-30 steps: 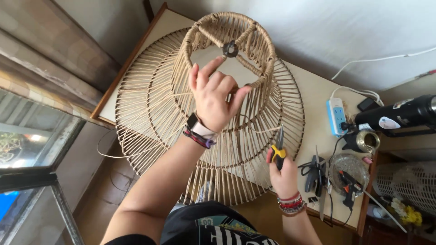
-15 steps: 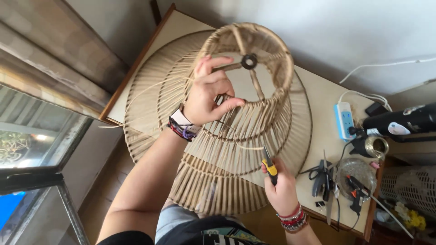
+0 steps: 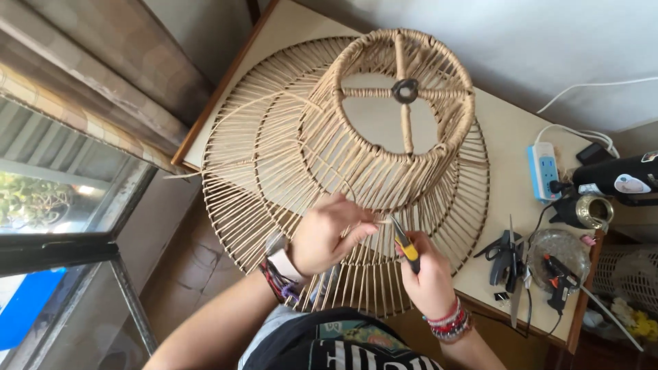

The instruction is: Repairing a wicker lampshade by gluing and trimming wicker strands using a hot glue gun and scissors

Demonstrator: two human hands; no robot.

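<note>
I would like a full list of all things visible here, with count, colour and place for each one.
lampshade frame: one, beige cord-wrapped, on the table, tiered.
table: one, cream top, wooden edge.
power strip: one, white and blue, right side of the table.
scissors: one pair, dark, near the right table edge.
glue gun: one, black and orange, on a clear dish.
window: one, dark frame, far left.
yellow-handled tool: one, yellow and black, in the right hand.
left hand: at the frame's lower cords.
right hand: grips the tool.
</note>
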